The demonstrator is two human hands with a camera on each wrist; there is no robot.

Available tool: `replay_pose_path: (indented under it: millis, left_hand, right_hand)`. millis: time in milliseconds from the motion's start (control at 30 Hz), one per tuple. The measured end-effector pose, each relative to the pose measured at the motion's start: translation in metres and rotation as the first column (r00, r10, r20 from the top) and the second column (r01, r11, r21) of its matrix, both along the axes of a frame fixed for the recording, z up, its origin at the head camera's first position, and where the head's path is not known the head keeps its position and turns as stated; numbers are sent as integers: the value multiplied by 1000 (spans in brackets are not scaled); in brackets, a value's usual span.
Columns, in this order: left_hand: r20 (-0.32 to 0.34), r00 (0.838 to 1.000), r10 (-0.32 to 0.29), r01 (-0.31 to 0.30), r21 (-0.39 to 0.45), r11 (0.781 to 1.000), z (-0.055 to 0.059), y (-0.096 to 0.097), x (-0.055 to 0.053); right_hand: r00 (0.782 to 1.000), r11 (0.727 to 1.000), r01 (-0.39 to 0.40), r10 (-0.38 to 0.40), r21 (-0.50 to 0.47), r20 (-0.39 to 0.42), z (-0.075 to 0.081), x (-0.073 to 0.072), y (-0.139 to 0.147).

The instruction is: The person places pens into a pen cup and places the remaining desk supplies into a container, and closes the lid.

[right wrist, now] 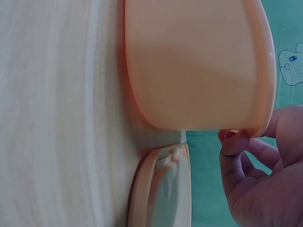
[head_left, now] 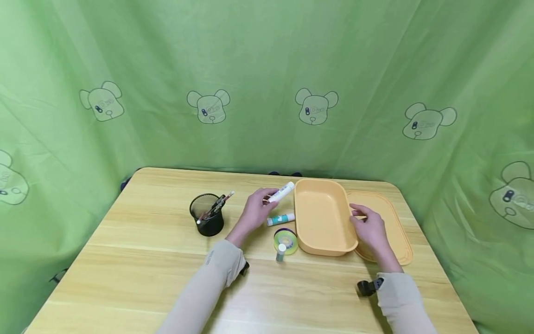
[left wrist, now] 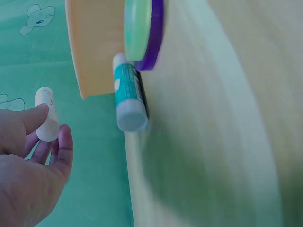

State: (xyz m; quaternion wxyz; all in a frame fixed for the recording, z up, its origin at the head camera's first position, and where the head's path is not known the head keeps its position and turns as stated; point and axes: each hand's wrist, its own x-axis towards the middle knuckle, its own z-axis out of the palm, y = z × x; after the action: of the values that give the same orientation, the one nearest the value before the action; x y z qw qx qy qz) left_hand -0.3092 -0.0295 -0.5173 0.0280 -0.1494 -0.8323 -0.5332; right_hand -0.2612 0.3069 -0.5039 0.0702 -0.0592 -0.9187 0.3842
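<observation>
My left hand [head_left: 255, 209] holds a white glue stick [head_left: 282, 191] between thumb and fingers, tilted and raised beside the left wall of an orange plastic box [head_left: 321, 222]. In the left wrist view the white glue stick [left wrist: 46, 118] stands out against the green curtain. At the box's right side, my right hand [head_left: 370, 226] pinches the rim; the right wrist view has its fingertips [right wrist: 235, 142] under the lip of the box [right wrist: 194, 71]. A teal glue stick [head_left: 281, 219] lies just left of the box. The box's inside shows bare in the head view.
Nearer me are a green-and-purple tape roll [head_left: 280, 235] and a small white-capped stick [head_left: 281, 253] standing upright. A black mesh pen cup [head_left: 210, 226] with pencils stands left. The orange lid [head_left: 394, 232] lies partly behind the right hand. Green curtain [head_left: 258, 55] surrounds the wooden table [head_left: 137, 260].
</observation>
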Motion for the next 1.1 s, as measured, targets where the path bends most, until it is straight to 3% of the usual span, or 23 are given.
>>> replay_pose_path:
  millis: [400, 767, 1100]
  left_hand:
    - [-40, 998, -47, 52, 113, 992, 9, 35, -6]
    - [-62, 993, -103, 106, 53, 993, 14, 71, -18]
    - [-59, 993, -103, 101, -24, 995, 5, 86, -31]
  right_hand:
    - [1000, 1000, -3, 3, -16, 22, -1, -1, 1]
    - [1000, 1000, 4, -3, -17, 18, -1, 0, 0]
    - [1000, 1000, 5, -4, -20, 29, -2, 1, 0]
